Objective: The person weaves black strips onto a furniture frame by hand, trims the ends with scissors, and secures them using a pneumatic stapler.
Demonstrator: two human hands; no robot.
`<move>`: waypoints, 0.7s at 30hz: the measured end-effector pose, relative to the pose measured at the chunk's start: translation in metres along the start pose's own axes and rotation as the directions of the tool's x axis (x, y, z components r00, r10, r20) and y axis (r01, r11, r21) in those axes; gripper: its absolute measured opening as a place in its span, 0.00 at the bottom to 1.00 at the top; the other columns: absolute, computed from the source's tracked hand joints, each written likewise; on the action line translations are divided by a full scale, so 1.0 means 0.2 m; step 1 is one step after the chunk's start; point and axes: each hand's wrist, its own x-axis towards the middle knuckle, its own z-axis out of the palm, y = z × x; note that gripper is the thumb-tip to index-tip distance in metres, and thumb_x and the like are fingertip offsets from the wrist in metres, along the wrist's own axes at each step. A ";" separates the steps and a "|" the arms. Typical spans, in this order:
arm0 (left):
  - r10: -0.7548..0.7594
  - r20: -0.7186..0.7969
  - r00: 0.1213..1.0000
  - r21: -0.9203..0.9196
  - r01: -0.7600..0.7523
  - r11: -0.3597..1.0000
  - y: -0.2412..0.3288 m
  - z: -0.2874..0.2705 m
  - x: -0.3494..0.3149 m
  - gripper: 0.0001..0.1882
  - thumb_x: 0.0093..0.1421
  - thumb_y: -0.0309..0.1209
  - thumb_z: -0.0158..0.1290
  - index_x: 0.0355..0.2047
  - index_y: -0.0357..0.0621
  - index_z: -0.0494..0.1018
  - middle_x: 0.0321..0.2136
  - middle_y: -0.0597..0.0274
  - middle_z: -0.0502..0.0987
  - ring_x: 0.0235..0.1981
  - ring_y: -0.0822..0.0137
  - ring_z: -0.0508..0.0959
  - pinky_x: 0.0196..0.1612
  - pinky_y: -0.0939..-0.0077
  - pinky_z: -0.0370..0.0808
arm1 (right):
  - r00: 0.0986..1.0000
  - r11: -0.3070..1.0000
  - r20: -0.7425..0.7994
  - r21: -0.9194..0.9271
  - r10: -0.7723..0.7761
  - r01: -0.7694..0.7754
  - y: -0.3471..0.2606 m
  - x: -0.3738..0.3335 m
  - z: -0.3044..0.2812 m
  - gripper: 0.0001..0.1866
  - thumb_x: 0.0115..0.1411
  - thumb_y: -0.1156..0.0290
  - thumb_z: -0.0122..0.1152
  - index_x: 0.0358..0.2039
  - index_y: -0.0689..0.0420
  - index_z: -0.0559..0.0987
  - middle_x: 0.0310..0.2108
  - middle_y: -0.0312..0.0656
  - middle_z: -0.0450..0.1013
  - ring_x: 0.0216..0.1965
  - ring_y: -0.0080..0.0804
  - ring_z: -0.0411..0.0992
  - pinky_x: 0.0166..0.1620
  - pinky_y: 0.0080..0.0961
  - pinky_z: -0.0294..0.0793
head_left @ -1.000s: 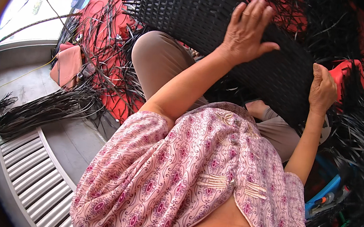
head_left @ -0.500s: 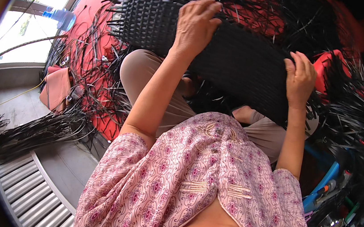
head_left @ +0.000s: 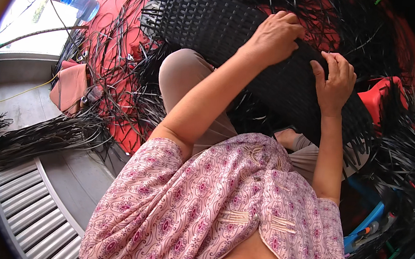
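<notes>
A long woven black panel (head_left: 204, 19) of flat plastic strips lies slantwise across my lap, from upper left to lower right. Loose strip ends stick out at both its ends. My left hand (head_left: 275, 39) is closed over the panel's far edge near the middle, fingertips bent out of sight behind it. Close by on the right, my right hand (head_left: 334, 85) grips the same far edge, with the thumb on the near face and the fingers curled. Whether either hand also pinches a single strip cannot be made out.
Loose black strips (head_left: 123, 63) litter the red floor covering (head_left: 128, 125). A tied bundle of strips (head_left: 47, 142) rests at left beside a slatted metal grate (head_left: 37, 212). A clear blue bottle (head_left: 84, 8) is by the window; a blue-edged container (head_left: 368, 222) with tools stands at lower right.
My left hand has slid right along the panel's far edge, close to my right hand. My right hand has shifted slightly left along the panel.
</notes>
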 end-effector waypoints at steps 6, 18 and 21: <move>0.100 -0.407 0.908 -0.303 -0.238 0.923 0.30 0.32 0.15 0.25 0.51 0.40 0.61 0.48 0.41 0.74 0.46 0.52 0.72 0.50 0.49 0.71 0.57 0.57 0.66 | 0.955 0.986 0.289 -0.169 0.065 -0.016 -0.01 -0.03 0.03 0.16 0.57 0.59 0.59 0.40 0.57 0.77 0.34 0.48 0.74 0.37 0.48 0.73 0.42 0.40 0.69; -0.107 -0.569 0.815 0.267 0.306 0.914 -0.52 -0.10 -0.01 0.29 0.55 0.54 0.57 0.43 0.40 0.73 0.43 0.55 0.71 0.51 0.53 0.67 0.58 0.53 0.58 | 0.984 1.000 0.176 -0.004 0.013 -0.012 -0.07 0.04 -0.01 0.16 0.67 0.56 0.52 0.42 0.54 0.80 0.38 0.38 0.79 0.37 0.39 0.75 0.42 0.35 0.70; -0.235 -0.518 0.823 0.311 0.436 0.844 -0.81 -0.26 -0.04 0.29 0.59 0.55 0.52 0.47 0.42 0.73 0.46 0.55 0.71 0.54 0.54 0.67 0.61 0.54 0.56 | 0.984 0.998 0.168 -0.048 0.053 -0.046 -0.03 0.03 0.00 0.17 0.67 0.54 0.51 0.42 0.54 0.80 0.38 0.38 0.79 0.38 0.39 0.76 0.43 0.34 0.70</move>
